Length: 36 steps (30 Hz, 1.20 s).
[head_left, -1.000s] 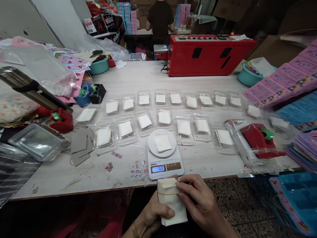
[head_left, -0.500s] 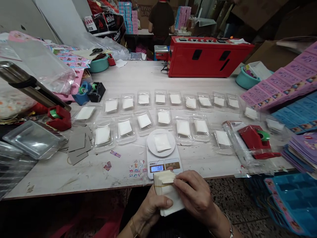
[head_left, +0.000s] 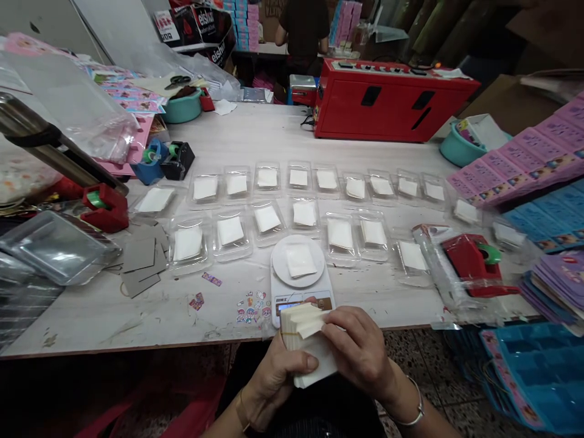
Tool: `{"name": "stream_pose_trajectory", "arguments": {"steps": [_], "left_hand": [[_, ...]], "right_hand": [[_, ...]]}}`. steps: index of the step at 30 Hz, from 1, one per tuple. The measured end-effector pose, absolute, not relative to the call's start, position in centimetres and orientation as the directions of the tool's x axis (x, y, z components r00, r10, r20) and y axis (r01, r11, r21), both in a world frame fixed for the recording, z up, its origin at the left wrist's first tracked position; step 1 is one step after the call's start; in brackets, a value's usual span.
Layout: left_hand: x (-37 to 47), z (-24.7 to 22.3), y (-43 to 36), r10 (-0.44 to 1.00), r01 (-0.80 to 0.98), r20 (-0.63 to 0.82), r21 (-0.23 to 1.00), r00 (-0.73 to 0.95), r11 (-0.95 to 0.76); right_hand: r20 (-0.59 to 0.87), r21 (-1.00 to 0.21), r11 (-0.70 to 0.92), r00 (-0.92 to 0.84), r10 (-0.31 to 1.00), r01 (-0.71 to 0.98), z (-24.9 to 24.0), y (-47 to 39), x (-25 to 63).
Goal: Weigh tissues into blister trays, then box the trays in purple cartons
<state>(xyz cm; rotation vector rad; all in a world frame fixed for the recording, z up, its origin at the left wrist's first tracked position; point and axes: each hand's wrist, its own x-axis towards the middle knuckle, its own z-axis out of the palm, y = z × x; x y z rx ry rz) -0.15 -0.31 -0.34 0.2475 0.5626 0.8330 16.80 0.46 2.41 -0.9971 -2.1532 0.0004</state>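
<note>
My left hand [head_left: 285,371] is wrapped around a thick stack of cream paper sheets [head_left: 314,359] with a rubber band across it, held at the table's front edge. With fingertips pinched, my right hand [head_left: 358,347] grips the upper corner of the top sheets, which bend up from the stack. Just beyond stands a white digital scale [head_left: 279,286], its display partly covered by the stack. On its round plate lies a small pile of cream sheets [head_left: 301,260]. Behind and beside the scale, clear plastic trays [head_left: 340,252] each hold a similar pile, set in two curved rows.
A red tape dispenser [head_left: 469,261] lies right, another red one [head_left: 107,207] left, near grey cards [head_left: 141,258]. Stickers [head_left: 253,307] lie left of the scale. A large red machine [head_left: 392,103] stands at the back. Pink boxes [head_left: 515,149] are stacked at right. A person [head_left: 305,27] stands beyond.
The top sheets' corner is lifted and bent further up from the stack under my right fingers. The stack now covers more of the scale's display. The view has shifted slightly.
</note>
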Motion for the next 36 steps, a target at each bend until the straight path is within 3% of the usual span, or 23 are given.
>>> {"name": "stream_pose_trajectory", "arguments": {"steps": [7, 12, 18, 24, 31, 36], "left_hand": [[0.0, 0.6, 0.1, 0.766, -0.624, -0.368, 0.445, 0.527, 0.642], [0.0, 0.8, 0.3, 0.763, -0.608, -0.382, 0.461, 0.522, 0.647], [0.5, -1.0, 0.0, 0.741, -0.689, -0.416, 0.301, 0.527, 0.66], [0.6, -1.6, 0.1, 0.683, -0.687, -0.482, 0.204, 0.549, 0.697], [0.3, -1.0, 0.5, 0.717, -0.686, -0.344, 0.229, 0.606, 0.69], [0.0, -0.9, 0.5, 0.745, -0.685, -0.283, 0.293, 0.604, 0.667]], "right_hand": [[0.646, -0.292, 0.71, -0.416, 0.64, 0.64, 2.5, 0.9, 16.8], [0.564, -0.419, 0.669, -0.402, 0.722, 0.614, 3.2, 1.4, 16.8], [0.503, -0.468, 0.659, -0.436, 0.746, 0.588, 4.1, 1.9, 16.7], [0.463, -0.607, 0.552, -0.31, 0.831, 0.572, 4.2, 2.3, 16.5], [0.396, -0.708, 0.472, -0.258, 0.881, 0.525, 4.2, 2.9, 16.3], [0.424, -0.665, 0.481, -0.241, 0.873, 0.572, 4.4, 3.3, 16.0]]}}
